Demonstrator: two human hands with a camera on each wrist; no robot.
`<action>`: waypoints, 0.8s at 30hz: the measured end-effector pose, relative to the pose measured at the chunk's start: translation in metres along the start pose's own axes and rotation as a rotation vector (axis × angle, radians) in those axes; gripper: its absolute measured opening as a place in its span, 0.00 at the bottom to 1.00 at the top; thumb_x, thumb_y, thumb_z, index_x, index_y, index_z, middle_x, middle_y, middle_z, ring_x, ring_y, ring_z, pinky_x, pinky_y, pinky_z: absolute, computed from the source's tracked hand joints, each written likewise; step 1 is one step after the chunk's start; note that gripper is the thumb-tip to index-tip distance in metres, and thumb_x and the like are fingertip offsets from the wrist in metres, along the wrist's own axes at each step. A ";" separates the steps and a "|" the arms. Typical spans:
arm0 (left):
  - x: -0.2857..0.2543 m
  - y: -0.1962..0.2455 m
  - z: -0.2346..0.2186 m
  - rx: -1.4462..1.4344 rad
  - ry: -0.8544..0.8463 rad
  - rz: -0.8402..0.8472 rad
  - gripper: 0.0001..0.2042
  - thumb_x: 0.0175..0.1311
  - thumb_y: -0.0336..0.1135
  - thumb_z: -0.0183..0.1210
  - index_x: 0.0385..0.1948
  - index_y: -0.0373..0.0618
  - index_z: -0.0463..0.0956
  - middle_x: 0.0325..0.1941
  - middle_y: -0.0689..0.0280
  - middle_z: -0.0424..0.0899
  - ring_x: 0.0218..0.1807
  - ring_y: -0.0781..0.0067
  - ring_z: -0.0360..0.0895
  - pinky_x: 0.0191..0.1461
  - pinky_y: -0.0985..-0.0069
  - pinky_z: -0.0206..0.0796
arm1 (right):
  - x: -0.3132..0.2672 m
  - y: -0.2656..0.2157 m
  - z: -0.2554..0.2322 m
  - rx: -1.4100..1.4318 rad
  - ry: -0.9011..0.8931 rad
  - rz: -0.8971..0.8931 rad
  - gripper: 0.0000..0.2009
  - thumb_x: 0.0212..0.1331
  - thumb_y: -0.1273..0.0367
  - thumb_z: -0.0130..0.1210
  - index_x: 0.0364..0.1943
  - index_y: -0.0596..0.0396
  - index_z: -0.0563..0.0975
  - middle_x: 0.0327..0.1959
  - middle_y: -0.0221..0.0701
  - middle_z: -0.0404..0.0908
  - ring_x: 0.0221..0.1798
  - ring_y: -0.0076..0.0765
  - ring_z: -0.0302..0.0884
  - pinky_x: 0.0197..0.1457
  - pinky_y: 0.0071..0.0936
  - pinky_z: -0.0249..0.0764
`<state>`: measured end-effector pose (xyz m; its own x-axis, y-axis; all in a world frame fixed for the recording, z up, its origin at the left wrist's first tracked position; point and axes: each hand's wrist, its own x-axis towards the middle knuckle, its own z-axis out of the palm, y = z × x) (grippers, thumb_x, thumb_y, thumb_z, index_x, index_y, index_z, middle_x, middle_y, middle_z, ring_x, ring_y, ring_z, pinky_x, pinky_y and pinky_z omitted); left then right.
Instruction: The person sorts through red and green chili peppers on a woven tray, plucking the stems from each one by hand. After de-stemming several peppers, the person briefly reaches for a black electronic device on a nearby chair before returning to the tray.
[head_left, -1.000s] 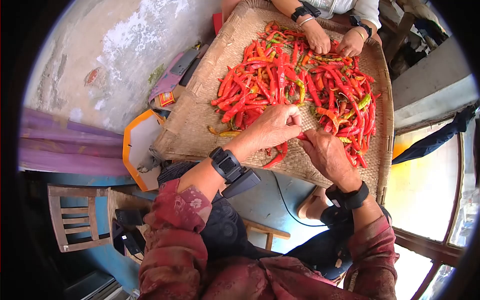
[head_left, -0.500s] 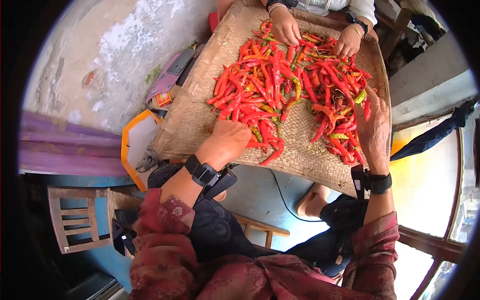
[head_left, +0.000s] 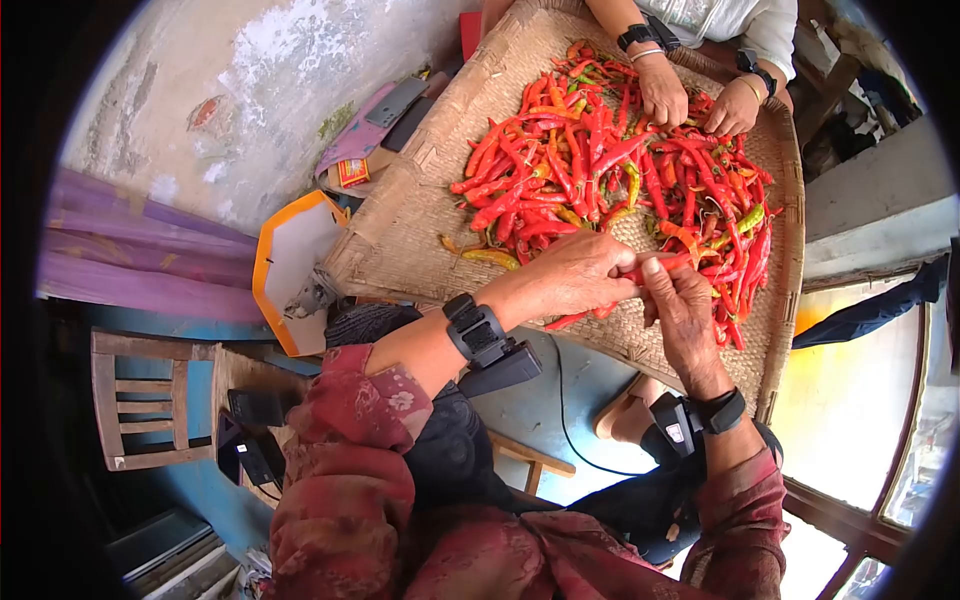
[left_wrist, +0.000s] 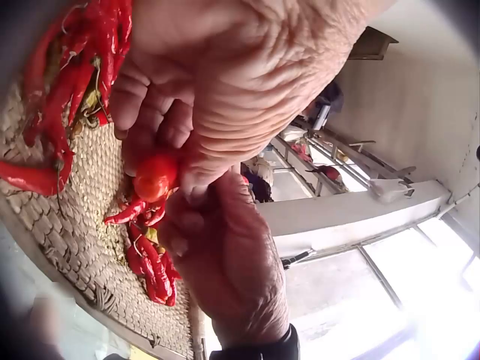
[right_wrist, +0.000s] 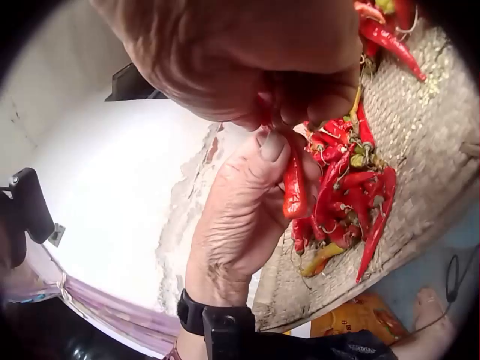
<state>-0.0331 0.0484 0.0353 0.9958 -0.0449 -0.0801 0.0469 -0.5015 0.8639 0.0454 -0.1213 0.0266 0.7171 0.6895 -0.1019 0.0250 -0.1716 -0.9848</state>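
Note:
In the head view my left hand (head_left: 585, 272) and right hand (head_left: 688, 318) meet above the near part of a woven tray (head_left: 400, 245). Between them is a red chili pepper (right_wrist: 295, 191). The fingers and thumb of my left hand grip it, with its smooth red end sticking out in both wrist views. My right hand pinches the other end, which its fingers partly hide. A broad heap of chili peppers (head_left: 560, 160), mostly red with some green and yellow ones, covers the tray's middle beyond my hands.
Across the tray, another person's hands (head_left: 662, 92) work at the far side of the heap. An orange-edged box (head_left: 265, 265) stands left of the tray by the wall. A wooden chair (head_left: 150, 400) is at lower left, and a window (head_left: 860, 400) at right.
My hands were together, then parted, the left over the near-left peppers and the right at the heap's right side. Now they are together again on a red chili pepper.

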 end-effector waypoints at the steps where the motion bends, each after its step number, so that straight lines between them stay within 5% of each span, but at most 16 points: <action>1: 0.000 -0.003 0.004 -0.001 0.005 -0.006 0.13 0.61 0.41 0.57 0.30 0.39 0.76 0.19 0.59 0.77 0.22 0.67 0.76 0.28 0.68 0.64 | 0.002 -0.003 -0.008 0.005 0.025 0.052 0.14 0.68 0.60 0.51 0.40 0.58 0.78 0.22 0.23 0.74 0.20 0.14 0.65 0.21 0.15 0.64; 3: -0.002 -0.010 0.010 0.173 0.227 0.114 0.14 0.60 0.43 0.58 0.30 0.40 0.77 0.21 0.56 0.78 0.26 0.58 0.78 0.30 0.62 0.65 | 0.012 -0.008 -0.028 0.181 0.139 0.069 0.13 0.67 0.61 0.51 0.37 0.57 0.78 0.22 0.23 0.74 0.20 0.16 0.66 0.22 0.14 0.64; 5: -0.004 -0.018 0.017 0.290 0.202 0.087 0.13 0.57 0.43 0.60 0.29 0.40 0.78 0.23 0.54 0.80 0.31 0.52 0.79 0.32 0.57 0.67 | 0.026 -0.014 -0.054 0.547 0.287 0.075 0.13 0.68 0.60 0.51 0.39 0.57 0.77 0.25 0.24 0.76 0.22 0.17 0.67 0.25 0.14 0.66; 7: -0.007 -0.026 0.029 0.615 -0.002 0.032 0.12 0.53 0.40 0.61 0.30 0.39 0.79 0.23 0.53 0.80 0.31 0.51 0.80 0.34 0.58 0.70 | 0.032 -0.017 -0.071 0.758 0.432 0.064 0.14 0.68 0.59 0.50 0.42 0.57 0.76 0.27 0.24 0.76 0.26 0.18 0.69 0.28 0.16 0.67; 9: -0.012 -0.027 0.034 0.598 0.041 0.082 0.11 0.50 0.37 0.61 0.28 0.37 0.78 0.26 0.52 0.81 0.33 0.49 0.81 0.35 0.58 0.71 | 0.030 -0.003 -0.082 0.791 0.390 0.125 0.14 0.68 0.60 0.49 0.46 0.56 0.76 0.27 0.25 0.77 0.27 0.19 0.70 0.29 0.17 0.68; 12: -0.010 -0.013 0.024 0.645 -0.094 -0.059 0.07 0.50 0.29 0.58 0.29 0.37 0.78 0.30 0.50 0.82 0.36 0.49 0.82 0.37 0.58 0.72 | 0.017 -0.001 -0.060 0.534 0.198 0.263 0.13 0.67 0.63 0.51 0.48 0.56 0.76 0.29 0.25 0.77 0.26 0.19 0.70 0.27 0.17 0.68; 15: -0.007 -0.019 0.024 0.625 -0.036 -0.057 0.07 0.49 0.27 0.57 0.31 0.37 0.78 0.30 0.49 0.82 0.36 0.49 0.81 0.37 0.58 0.71 | 0.007 -0.001 -0.027 0.184 -0.079 0.251 0.13 0.65 0.66 0.53 0.48 0.59 0.75 0.29 0.24 0.76 0.27 0.17 0.71 0.26 0.16 0.68; 18: -0.006 -0.010 0.015 0.421 0.169 -0.101 0.07 0.49 0.29 0.56 0.29 0.38 0.77 0.28 0.51 0.82 0.33 0.52 0.81 0.36 0.60 0.71 | 0.003 0.000 -0.011 -0.205 -0.117 0.132 0.15 0.62 0.70 0.55 0.52 0.58 0.74 0.32 0.27 0.76 0.30 0.19 0.71 0.31 0.19 0.72; 19: -0.004 -0.010 0.009 0.423 0.163 -0.095 0.07 0.49 0.29 0.56 0.29 0.38 0.77 0.28 0.51 0.82 0.33 0.52 0.81 0.36 0.60 0.71 | 0.003 0.007 -0.008 -0.458 -0.097 -0.138 0.19 0.59 0.72 0.58 0.55 0.58 0.72 0.39 0.32 0.76 0.32 0.23 0.72 0.36 0.23 0.73; 21: 0.001 -0.011 -0.002 0.059 0.106 -0.095 0.08 0.50 0.30 0.56 0.31 0.37 0.75 0.26 0.54 0.81 0.30 0.59 0.81 0.34 0.64 0.70 | 0.002 0.003 -0.003 -0.650 -0.140 -0.324 0.23 0.56 0.73 0.60 0.57 0.58 0.70 0.45 0.38 0.75 0.34 0.30 0.74 0.40 0.27 0.74; 22: 0.005 -0.011 -0.002 0.000 0.116 -0.093 0.08 0.53 0.31 0.56 0.34 0.38 0.74 0.25 0.60 0.80 0.27 0.70 0.79 0.31 0.72 0.69 | 0.003 0.011 -0.002 -0.547 -0.151 -0.341 0.23 0.56 0.72 0.60 0.57 0.58 0.70 0.42 0.40 0.77 0.35 0.36 0.76 0.41 0.30 0.74; 24: 0.006 -0.013 0.002 -0.240 0.075 -0.132 0.08 0.55 0.30 0.55 0.34 0.39 0.73 0.25 0.63 0.79 0.26 0.74 0.78 0.29 0.75 0.69 | 0.003 0.012 0.003 -0.483 -0.126 -0.245 0.22 0.56 0.73 0.60 0.56 0.59 0.71 0.41 0.40 0.78 0.36 0.37 0.77 0.42 0.31 0.74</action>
<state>-0.0281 0.0525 0.0228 0.9825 0.0754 -0.1705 0.1849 -0.2798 0.9421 0.0458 -0.1197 0.0141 0.5625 0.8233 0.0767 0.5181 -0.2786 -0.8087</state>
